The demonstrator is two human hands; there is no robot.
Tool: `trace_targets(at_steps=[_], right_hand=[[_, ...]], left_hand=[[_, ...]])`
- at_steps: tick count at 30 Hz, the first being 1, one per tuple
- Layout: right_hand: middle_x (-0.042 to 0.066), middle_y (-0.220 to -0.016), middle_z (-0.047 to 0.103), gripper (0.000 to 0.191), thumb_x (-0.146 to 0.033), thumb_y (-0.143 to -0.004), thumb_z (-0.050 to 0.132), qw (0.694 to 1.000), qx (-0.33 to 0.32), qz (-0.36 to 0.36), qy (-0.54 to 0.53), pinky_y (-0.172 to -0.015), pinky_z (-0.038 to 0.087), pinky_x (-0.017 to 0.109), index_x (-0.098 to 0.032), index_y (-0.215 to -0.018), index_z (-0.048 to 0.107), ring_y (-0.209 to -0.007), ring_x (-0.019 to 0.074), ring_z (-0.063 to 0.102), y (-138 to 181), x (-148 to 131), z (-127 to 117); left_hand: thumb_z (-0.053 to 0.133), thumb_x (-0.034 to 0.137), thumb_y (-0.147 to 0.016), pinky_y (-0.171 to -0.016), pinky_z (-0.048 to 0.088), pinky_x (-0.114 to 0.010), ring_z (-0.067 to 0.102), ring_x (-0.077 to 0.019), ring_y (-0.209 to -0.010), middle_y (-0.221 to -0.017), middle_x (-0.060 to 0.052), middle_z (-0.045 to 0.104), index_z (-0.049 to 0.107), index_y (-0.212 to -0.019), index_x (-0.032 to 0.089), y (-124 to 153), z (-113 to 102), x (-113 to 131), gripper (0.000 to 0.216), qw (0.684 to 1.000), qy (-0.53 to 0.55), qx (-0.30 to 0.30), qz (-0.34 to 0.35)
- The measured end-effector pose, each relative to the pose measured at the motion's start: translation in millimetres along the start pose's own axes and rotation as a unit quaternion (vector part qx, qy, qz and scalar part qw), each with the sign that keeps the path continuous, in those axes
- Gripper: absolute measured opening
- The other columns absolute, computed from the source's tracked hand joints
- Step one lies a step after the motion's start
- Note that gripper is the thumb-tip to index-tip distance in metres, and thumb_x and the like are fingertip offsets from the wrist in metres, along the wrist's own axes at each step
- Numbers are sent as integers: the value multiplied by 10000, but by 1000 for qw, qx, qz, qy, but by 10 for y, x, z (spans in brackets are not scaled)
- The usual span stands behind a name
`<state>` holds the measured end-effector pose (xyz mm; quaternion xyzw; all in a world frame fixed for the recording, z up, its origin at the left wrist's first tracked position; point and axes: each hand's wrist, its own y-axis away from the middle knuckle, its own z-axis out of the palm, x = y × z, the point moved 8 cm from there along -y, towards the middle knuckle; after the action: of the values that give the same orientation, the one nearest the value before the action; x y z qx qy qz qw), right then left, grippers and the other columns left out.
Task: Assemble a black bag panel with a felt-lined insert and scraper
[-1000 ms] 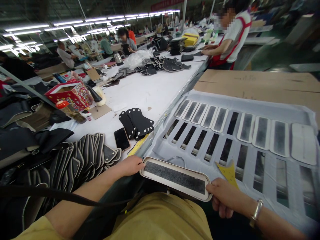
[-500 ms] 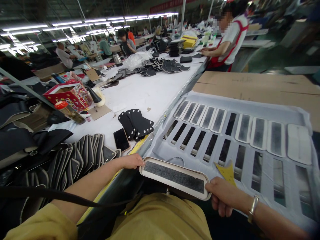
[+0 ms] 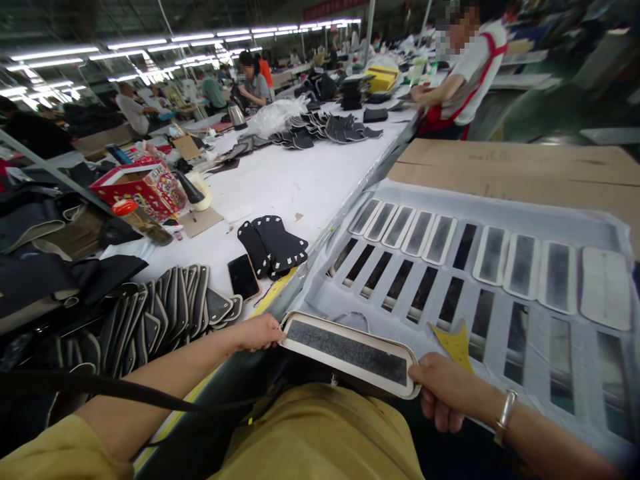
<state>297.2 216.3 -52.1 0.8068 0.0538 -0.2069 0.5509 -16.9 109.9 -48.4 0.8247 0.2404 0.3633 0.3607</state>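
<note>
Panel [image 3: 349, 352] steady, ends between fingers [image 3: 273, 331]

Rows of ceiling strip lights [image 3: 150, 45] above a long white worktable [image 3: 290, 180].

Bare white tabletop [image 3: 285, 187] ahead; fanned black pieces [image 3: 165, 307], phone [image 3: 243, 277], perhaps loose scraps, crowding the left.
</note>
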Motion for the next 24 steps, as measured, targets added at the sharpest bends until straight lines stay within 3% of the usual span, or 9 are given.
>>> trace_targets(at_steps=[5,8,11,14,16,20,24], right_hand=[[108,-561,646,492,-200,-884,307,1000,-6,4,-5,-294,434,185,-144,-413,439,-351,123,571,26,-8,1],[103,-562,646,477,-214,-884,308,1000,-11,5,-5,-299,433,186,-146,-428,434,-354,123,572,23,8,1],[122,-583,658,468,-225,-878,316,1000,-13,-8,-7,-316,440,185,-147,-432,438,-368,129,578,23,2,-7],[148,-598,668,472,-222,-868,324,1000,-20,-14,-6,-323,447,194,-155,-417,444,-389,155,596,13,5,-3],[150,-599,670,478,-217,-863,323,1000,-19,-9,-1,-317,445,194,-158,-404,441,-388,161,599,-2,28,-1],[132,-584,665,469,-222,-857,318,1000,-15,-5,5,-301,437,186,-150,-411,443,-364,144,586,-16,58,12],[115,-569,657,481,-210,-873,289,1000,-12,-11,-2,-293,427,171,-147,-424,447,-353,125,576,1,41,15]], left_hand=[[576,469,-686,-329,278,-192,357,-70,-335,-447,47,443,490,-598,164,-41,-67,50,329,999,-6,-50,-13],[605,557,-678,-389,370,-194,479,-101,-442,-623,4,565,565,-853,151,-83,-145,102,444,999,-22,-47,9],[499,539,-787,-531,448,-210,558,-122,-614,-946,-36,602,537,-1140,209,-138,-326,324,485,988,-80,45,124],[386,417,-878,-786,434,-249,563,-171,-827,-926,-43,598,648,-978,199,-155,-350,588,355,944,-183,78,263],[392,373,-879,-860,395,-261,548,-186,-873,-844,-45,599,670,-839,185,-193,-326,652,338,931,-208,65,294],[415,386,-867,-807,418,-235,563,-166,-815,-811,-32,595,665,-802,186,-223,-309,639,326,936,-192,48,292],[441,537,-824,-492,432,-202,553,-111,-574,-918,-29,584,582,-1026,188,-213,-311,355,427,973,-102,60,196]])
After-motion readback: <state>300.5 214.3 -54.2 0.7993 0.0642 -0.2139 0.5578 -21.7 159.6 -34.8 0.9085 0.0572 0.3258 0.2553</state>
